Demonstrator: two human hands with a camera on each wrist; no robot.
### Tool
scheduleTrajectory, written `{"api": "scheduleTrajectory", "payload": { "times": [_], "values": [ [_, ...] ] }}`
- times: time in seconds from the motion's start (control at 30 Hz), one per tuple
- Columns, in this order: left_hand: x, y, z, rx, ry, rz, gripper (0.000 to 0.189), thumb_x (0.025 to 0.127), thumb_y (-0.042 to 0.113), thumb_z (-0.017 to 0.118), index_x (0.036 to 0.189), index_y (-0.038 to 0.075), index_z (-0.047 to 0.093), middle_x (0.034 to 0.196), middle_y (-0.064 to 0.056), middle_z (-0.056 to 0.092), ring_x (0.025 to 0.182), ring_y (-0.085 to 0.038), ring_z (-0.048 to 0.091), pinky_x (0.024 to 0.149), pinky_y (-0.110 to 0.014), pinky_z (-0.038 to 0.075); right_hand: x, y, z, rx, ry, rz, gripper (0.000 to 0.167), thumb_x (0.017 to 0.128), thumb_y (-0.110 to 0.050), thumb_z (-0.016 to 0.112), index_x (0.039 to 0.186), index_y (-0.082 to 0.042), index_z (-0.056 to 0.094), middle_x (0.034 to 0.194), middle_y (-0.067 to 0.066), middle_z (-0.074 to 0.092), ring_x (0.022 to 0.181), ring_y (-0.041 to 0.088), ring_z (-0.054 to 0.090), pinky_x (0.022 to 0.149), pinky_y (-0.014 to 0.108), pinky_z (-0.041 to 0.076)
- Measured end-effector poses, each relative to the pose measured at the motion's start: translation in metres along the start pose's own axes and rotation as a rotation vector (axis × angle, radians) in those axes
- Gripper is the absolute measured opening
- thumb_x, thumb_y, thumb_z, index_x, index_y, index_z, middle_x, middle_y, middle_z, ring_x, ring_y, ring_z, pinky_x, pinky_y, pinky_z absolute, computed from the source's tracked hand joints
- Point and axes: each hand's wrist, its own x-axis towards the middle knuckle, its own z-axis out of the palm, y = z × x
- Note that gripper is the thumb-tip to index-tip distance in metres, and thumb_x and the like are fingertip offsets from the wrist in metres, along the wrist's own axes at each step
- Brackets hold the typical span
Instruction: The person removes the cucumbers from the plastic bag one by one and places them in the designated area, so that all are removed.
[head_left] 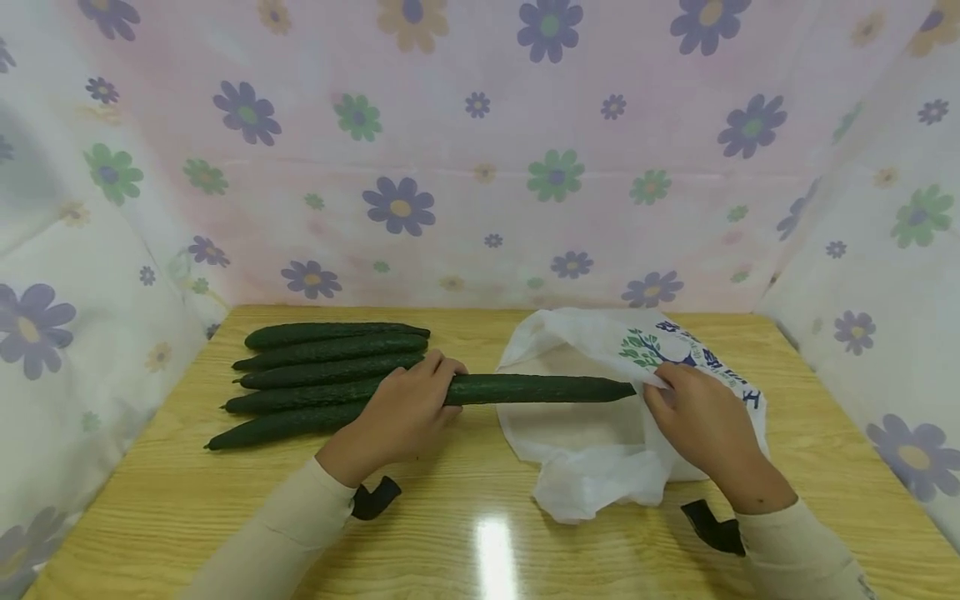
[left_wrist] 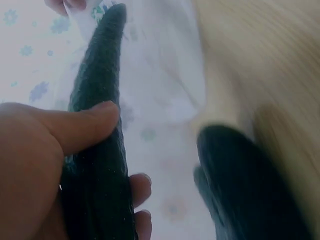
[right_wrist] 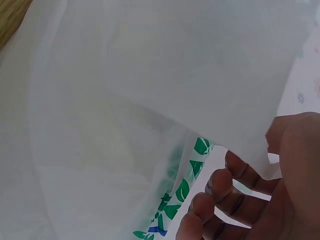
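Note:
My left hand grips a long dark green cucumber, thumb on one side and fingers curled on the other. The cucumber lies level, its tip pointing right over the mouth of a white plastic bag. In the left wrist view the thumb presses along the cucumber. My right hand pinches the bag's edge between thumb and fingers, and the right wrist view shows the thin plastic stretched from that pinch. Green leaf and blue print marks the bag's right side.
Several more cucumbers lie side by side at the left of the wooden table, close to my left hand. Flower-patterned cloth hangs behind and along both sides. Black straps show at the wrists.

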Motion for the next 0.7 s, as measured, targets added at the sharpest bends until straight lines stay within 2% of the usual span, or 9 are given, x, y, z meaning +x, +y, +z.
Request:
{"api": "scheduleTrajectory", "payload": {
  "times": [0.17,0.23,0.33,0.5,0.7],
  "values": [
    [-0.027,-0.025,-0.006,0.018,0.031,-0.021,0.05,0.092,0.033,0.074,0.133,0.011,0.055,0.113,-0.006,0.058,0.07,-0.01,0.054,0.07,-0.034,0.047,-0.001,0.0,0.002,0.02,-0.031,0.013,0.019,0.096,-0.017,0.058,0.099,-0.001,0.068,0.095,0.018,0.071,0.067,0.021,0.057,0.054,0.032,0.039],
    [-0.037,-0.036,-0.008,0.013,0.023,-0.024,0.051,0.092,0.031,0.074,0.134,0.011,0.054,0.115,-0.005,0.057,0.072,-0.009,0.055,0.076,-0.038,0.049,0.0,-0.001,0.002,0.024,-0.061,0.02,0.018,0.097,-0.018,0.057,0.098,-0.002,0.067,0.092,0.015,0.07,0.064,0.019,0.054,0.053,0.031,0.037],
    [-0.05,-0.052,-0.01,-0.038,-0.013,-0.033,0.05,0.093,0.03,0.073,0.135,0.012,0.052,0.12,-0.004,0.055,0.071,-0.005,0.054,0.085,-0.042,0.048,0.0,-0.001,0.002,0.02,-0.085,0.024,0.02,0.097,-0.019,0.057,0.098,-0.001,0.066,0.093,0.017,0.07,0.065,0.019,0.054,0.053,0.032,0.039],
    [-0.07,-0.071,-0.014,-0.144,-0.07,-0.066,0.048,0.096,0.029,0.07,0.137,0.012,0.05,0.126,-0.003,0.054,0.077,-0.004,0.056,0.093,-0.048,0.045,0.001,0.0,0.001,0.014,-0.073,0.02,0.021,0.096,-0.018,0.057,0.101,0.001,0.067,0.096,0.019,0.07,0.066,0.021,0.057,0.054,0.035,0.042],
    [-0.092,-0.085,-0.015,-0.117,-0.057,-0.089,0.047,0.093,0.027,0.072,0.134,0.012,0.053,0.12,0.0,0.058,0.094,-0.013,0.059,0.095,-0.055,0.044,0.001,0.001,0.002,0.013,-0.073,0.017,0.023,0.097,-0.019,0.057,0.103,0.001,0.067,0.099,0.02,0.071,0.068,0.021,0.058,0.054,0.032,0.04]
  ]
}}
